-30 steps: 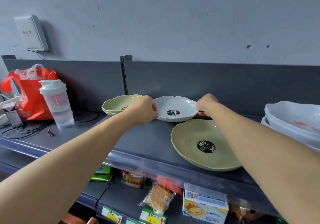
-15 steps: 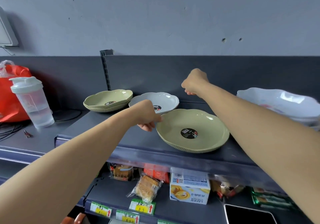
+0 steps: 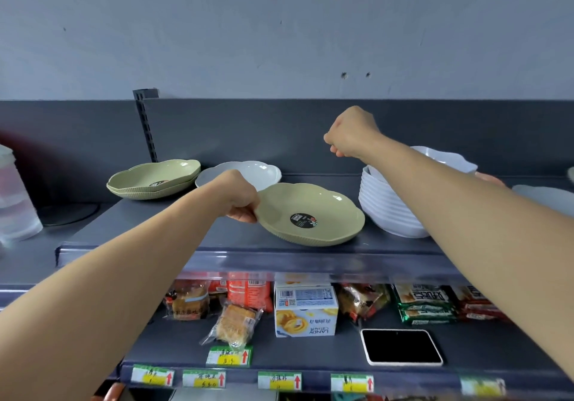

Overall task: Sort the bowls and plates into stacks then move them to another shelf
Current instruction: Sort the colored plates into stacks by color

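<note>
Head view: left grip is closed round the left rim of a single green plate, fingers curled under the edge, knuckles on top. The plate has a black round sticker in its well and sits near the front edge of the top shelf, about mid-span; I can't tell if its far side is resting on the shelf or lifted clear. Right grip is balled into a fist with nothing in it that I can see, held up in front of the grey back panel, above the shelf and just left of the white bowl stack. That stack stands toward the right end of the shelf, just beside the green plate, not touching. At the back edge, left of centre: a green plate stack of two, and a white plate right beside it, partly hidden behind my left grip. Blurred clear bottle at the far left end. The lower shelf carries packaged snacks, a biscuit box and a dark-screened phone lying flat, with price tags along its front edge.
</note>
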The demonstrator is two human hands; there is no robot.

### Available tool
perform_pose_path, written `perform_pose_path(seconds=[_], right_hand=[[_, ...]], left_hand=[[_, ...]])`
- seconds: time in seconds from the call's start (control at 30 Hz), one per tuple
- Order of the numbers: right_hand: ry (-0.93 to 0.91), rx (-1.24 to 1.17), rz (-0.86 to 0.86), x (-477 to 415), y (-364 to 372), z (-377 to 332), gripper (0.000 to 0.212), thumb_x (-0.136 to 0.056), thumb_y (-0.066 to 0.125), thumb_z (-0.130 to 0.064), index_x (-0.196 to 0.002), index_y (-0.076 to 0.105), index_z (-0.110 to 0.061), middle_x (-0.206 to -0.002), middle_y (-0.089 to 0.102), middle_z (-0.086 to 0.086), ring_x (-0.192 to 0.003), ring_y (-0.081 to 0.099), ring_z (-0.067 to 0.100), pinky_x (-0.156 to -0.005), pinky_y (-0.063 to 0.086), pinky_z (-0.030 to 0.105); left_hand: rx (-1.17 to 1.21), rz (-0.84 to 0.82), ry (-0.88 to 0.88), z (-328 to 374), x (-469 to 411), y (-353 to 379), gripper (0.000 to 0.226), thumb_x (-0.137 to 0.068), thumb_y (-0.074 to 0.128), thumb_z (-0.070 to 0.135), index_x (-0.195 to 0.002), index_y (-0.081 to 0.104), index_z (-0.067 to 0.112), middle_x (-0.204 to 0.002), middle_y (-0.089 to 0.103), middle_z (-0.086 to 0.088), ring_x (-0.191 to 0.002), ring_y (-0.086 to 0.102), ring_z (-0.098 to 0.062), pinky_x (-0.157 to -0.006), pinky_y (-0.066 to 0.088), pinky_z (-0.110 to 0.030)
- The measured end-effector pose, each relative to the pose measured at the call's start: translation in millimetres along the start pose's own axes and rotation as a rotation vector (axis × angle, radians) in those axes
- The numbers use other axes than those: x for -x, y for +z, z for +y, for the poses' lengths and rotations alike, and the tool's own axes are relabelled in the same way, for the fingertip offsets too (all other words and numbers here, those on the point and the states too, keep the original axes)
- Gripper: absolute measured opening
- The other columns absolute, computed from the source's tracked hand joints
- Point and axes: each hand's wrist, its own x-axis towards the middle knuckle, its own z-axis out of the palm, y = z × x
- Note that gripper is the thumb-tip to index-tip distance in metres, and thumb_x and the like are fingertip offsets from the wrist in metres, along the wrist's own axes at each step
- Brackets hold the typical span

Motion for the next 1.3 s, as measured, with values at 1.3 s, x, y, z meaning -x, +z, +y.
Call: perform_pose_path(seconds=[1.3], right_hand=[[0.544, 0.278, 0.260, 76, -233, 320, 0.021, -0.089, 0.053, -0.008, -0.108, 0.059, -0.002, -0.097, 0.060, 0.012, -0.085, 0.057, 0.029, -0.065, 0.041, 0.029]], left_hand=[[-0.006, 0.111, 0.363, 178, 134, 177, 0.012, -0.071, 0.045, 0.003, -0.061, 0.043, 0.009, -0.062, 0.061, -0.017, -0.060, 0.060, -0.026, -0.065, 0.044, -0.030]])
